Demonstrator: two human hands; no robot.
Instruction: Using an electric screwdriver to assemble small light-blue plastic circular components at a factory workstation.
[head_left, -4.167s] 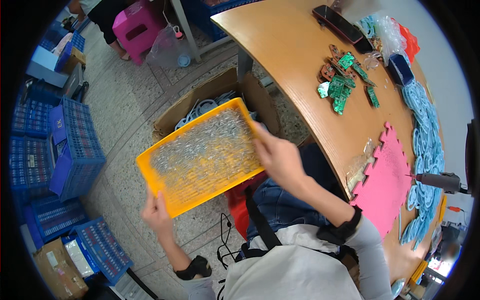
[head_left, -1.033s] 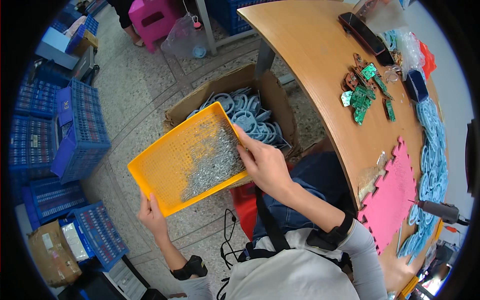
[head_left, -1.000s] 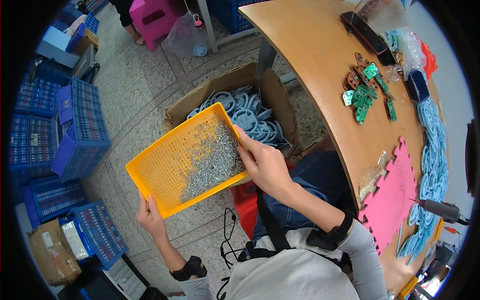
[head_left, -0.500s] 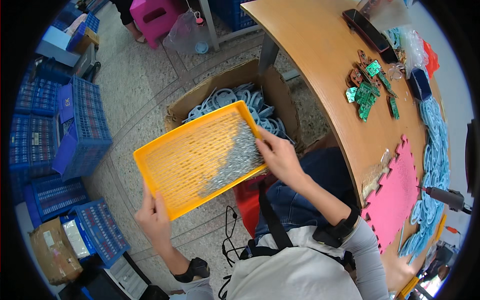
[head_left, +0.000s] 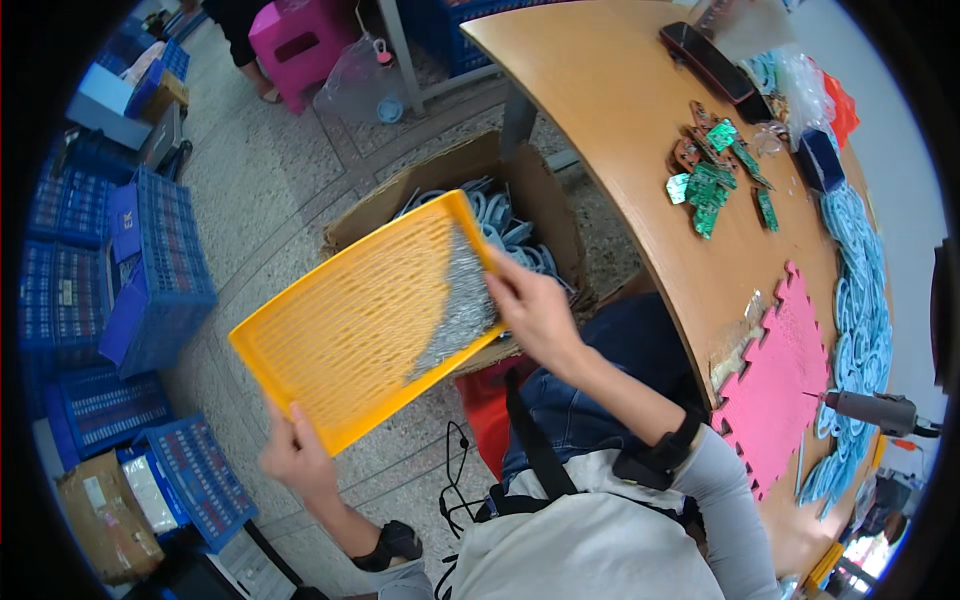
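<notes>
A yellow tray (head_left: 335,325) with rows of slots or holes in its floor is held in the air in front of me. My left hand (head_left: 298,456) grips its near left corner, thumb over the rim. My right hand (head_left: 538,308) is closed on its right-hand edge. Many small silvery metal pieces (head_left: 466,300), too small to name, lie heaped along the right end of the tray. Partly behind the tray, a cardboard box (head_left: 550,205) on the floor holds light blue coiled cables (head_left: 496,210).
To the right, a curved wooden table (head_left: 590,120) bears green circuit boards (head_left: 712,190), a pink foam mat (head_left: 775,395), bundled light blue cables (head_left: 855,290) and a grey electric screwdriver (head_left: 870,407). Blue crates (head_left: 175,270) line the left. A pink stool (head_left: 295,45) stands at the back.
Both hands have moved the tray slightly left and tilted it more, its left end lower. The metal pieces stay gathered at its right end. My view has shifted a little.
</notes>
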